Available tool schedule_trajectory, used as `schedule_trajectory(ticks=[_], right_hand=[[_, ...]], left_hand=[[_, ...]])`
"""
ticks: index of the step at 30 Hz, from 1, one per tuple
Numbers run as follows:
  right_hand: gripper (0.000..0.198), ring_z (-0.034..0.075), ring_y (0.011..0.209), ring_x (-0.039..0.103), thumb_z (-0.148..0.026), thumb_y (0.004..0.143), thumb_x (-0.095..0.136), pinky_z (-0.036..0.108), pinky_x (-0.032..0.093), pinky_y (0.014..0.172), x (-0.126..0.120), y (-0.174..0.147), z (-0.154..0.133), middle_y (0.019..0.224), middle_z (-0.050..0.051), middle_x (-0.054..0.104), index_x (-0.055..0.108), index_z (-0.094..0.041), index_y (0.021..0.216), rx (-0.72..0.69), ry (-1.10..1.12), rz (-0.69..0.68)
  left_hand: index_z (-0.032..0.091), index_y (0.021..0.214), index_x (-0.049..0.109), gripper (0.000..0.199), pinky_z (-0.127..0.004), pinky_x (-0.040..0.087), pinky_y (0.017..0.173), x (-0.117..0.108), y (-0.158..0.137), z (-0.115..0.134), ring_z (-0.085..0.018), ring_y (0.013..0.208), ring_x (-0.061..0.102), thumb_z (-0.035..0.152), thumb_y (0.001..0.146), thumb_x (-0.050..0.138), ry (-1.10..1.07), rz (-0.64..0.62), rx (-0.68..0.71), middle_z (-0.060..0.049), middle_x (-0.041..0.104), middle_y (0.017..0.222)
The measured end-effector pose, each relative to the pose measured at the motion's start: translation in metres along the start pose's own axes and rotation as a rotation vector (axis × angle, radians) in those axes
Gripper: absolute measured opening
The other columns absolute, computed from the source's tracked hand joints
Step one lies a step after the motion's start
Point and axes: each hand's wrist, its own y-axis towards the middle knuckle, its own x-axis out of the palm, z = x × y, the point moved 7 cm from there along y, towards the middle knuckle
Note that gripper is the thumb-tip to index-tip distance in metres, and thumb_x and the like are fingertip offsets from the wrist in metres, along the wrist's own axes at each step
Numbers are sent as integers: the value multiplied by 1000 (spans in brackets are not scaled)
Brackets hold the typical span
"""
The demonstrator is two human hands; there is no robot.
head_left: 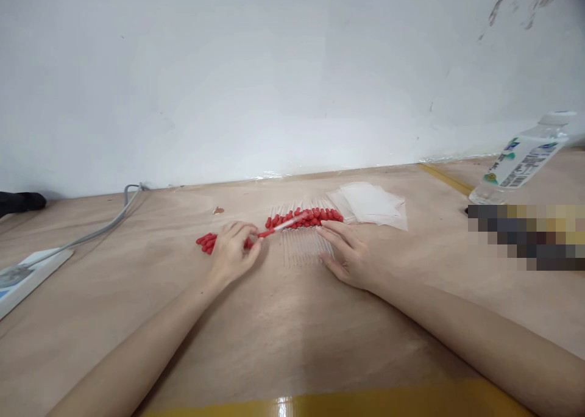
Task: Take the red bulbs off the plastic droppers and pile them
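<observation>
My left hand (234,250) is closed in a pinch at the red end of a thin clear tube (287,223), which slants up to the right over the others. Beside and partly under that hand lies a small pile of red caps (207,242). In the middle, several clear thin tubes (301,247) lie side by side, with a band of red caps (315,217) across them. My right hand (348,255) rests at the right edge of this row, thumb and fingers apart, fingertips by the tubes and red caps.
Clear plastic sheets or bags (370,205) lie behind my right hand. A labelled bottle (521,161) stands tilted at right, near a blurred patch. On the left are a grey cable (105,222) and a white box (41,277). A white wall (228,88) closes the back.
</observation>
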Motion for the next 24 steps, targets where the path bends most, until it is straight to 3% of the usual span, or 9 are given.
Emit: schedule_trajectory(ticks=[4,8,14,19,24], right_hand=[[50,24,127,33,-29,85,47,46,32,104,6,3,-8,132,11,44,37,-15,131,-111,-33,-118],[44,23,124,37,-33,86,48,46,32,104,17,1,-5,125,11,51,44,-15,126,-125,24,-189],[22,20,116,47,-22,86,50,42,37,101,29,-2,-2,102,4,66,61,-18,104,-106,126,-182],[21,20,114,50,-21,86,48,43,38,101,29,-2,-7,99,2,67,62,-19,102,-152,151,-171],[24,20,112,52,-24,87,46,42,41,100,29,-1,-15,102,5,66,61,-17,105,-183,174,-186]], left_hand=[[19,82,57,8,-35,40,76,12,-13,36,-20,84,57,22,78,52,-79,14,176,-5,65,87],[19,86,57,9,-33,42,74,19,-21,51,-18,81,58,20,78,54,-148,29,296,-4,66,88],[19,89,58,12,-34,46,77,18,-23,52,-19,86,60,22,78,54,-215,25,285,-7,65,92],[18,112,54,36,-42,45,92,26,-22,63,-24,108,53,28,77,57,-277,-20,280,-11,59,113],[18,102,59,21,-36,49,91,33,-23,75,-18,99,60,21,82,55,-310,-5,382,-6,67,99]])
